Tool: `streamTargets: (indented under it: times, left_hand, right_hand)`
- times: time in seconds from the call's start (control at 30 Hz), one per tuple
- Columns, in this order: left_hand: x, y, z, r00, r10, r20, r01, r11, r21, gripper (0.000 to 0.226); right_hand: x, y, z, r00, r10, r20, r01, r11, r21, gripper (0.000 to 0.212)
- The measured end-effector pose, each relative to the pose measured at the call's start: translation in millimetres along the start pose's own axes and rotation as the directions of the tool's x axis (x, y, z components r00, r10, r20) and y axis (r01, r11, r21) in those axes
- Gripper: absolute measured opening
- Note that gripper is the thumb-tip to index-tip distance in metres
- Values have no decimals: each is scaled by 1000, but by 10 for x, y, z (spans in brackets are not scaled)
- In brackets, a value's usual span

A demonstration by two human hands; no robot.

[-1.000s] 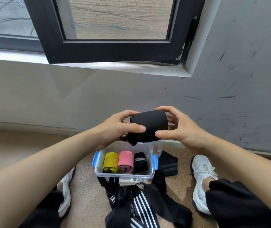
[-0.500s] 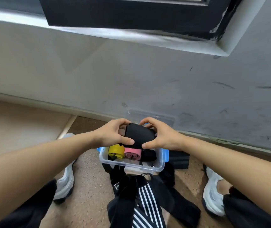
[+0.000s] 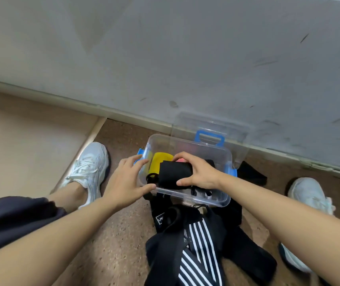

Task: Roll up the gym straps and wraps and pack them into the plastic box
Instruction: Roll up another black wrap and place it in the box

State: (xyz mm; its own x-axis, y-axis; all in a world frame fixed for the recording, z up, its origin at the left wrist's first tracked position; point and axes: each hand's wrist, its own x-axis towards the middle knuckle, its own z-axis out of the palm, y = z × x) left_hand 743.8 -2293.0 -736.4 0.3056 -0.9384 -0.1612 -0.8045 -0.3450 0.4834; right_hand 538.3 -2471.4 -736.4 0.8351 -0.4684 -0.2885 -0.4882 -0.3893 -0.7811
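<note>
Black roll [image 3: 173, 176] has dropped into plastic box [image 3: 218, 201], right hand [image 3: 201, 172] gripping.

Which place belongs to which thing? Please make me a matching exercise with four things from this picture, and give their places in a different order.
Things:
1. black roll
2. yellow roll
3. clear lid
4. striped strap

Places:
A. standing upright against the wall, behind the plastic box
B. lying loose on the floor, in front of the box
C. gripped by the right hand
D. inside the box, near its left end

Pairs: 1-C, 2-D, 3-A, 4-B
</note>
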Motion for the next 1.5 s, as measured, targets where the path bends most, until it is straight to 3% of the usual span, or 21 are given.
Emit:
streamTargets:
  times: [0.13,0.27,0.37,0.47,0.6,0.7,0.8,0.97,1.1,1.27,1.5]
  left_hand:
    - [-91,-27,142,996,-87,-2,86,983,-161,107]
    - [-83,-94,222,995,-79,-56,67,980,-187,104]
    - [-72,-148,278,994,-58,-92,40,982,-184,96]
    - [-75,-152,305,992,-38,-119,13,979,-206,94]
    - [-78,-168,338,990,-20,-141,-11,977,-215,93]
    - [-84,-174,345,988,-19,-152,-17,973,-231,93]
    - [-92,-184,355,988,-14,-151,-24,968,-251,94]
    - [-84,-197,368,988,-19,-153,-23,964,-266,98]
    - [-83,-199,371,987,-6,-163,-40,959,-280,94]
    - [-87,-216,364,986,-14,-163,-32,961,-273,93]
    - [-86,-204,357,988,-15,-155,-32,955,-295,94]
  right_hand:
    - [113,122,173,1000,-18,16,18,1000,-18,63]
    - [181,199,320,998,41,38,-42,998,38,58]
    - [205,189,332,998,34,49,-34,999,0,51]
    - [219,148,187,985,57,164,-41,994,-97,51]
    - [267,122,72,979,-99,178,171,874,-455,59]
    - [322,98,144,950,-202,238,295,832,-470,63]
    - [401,91,170,946,-138,293,263,857,-443,63]
    - [533,3,150,943,30,331,192,763,-617,68]
    - [571,142,230,954,90,287,79,846,-527,85]
    - [537,138,218,941,86,327,75,890,-450,66]
    - [629,91,137,918,141,372,132,774,-620,48]
